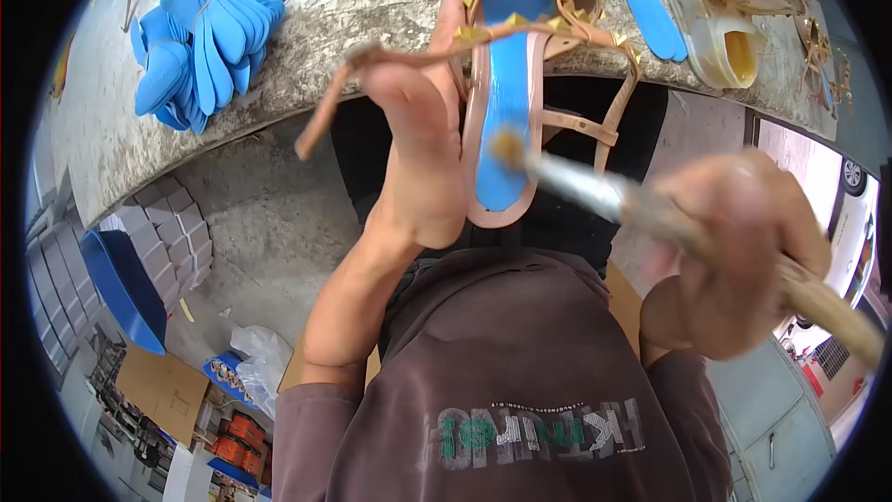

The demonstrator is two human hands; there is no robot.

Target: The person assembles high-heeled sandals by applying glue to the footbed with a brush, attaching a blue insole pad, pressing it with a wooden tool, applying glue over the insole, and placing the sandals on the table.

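My left hand holds a studded sandal from beneath and along its left side, the thumb raised beside it. Tan straps with gold pyramid studs arch over the sandal, and one loose strap end hangs to the left across my thumb. The insole surface is bright blue and looks wet and glossy. In my right hand is a brush with a wooden handle and metal ferrule, gripped by closed fingers. Its brownish bristles meet the blue surface near the heel. The right hand and brush are blurred.
Bundles of blue insoles lie on the worn table at left. A single blue insole rests right of the sandal, beside a pale container with yellowish contents. Stacked boxes and a blue tray stand lower left.
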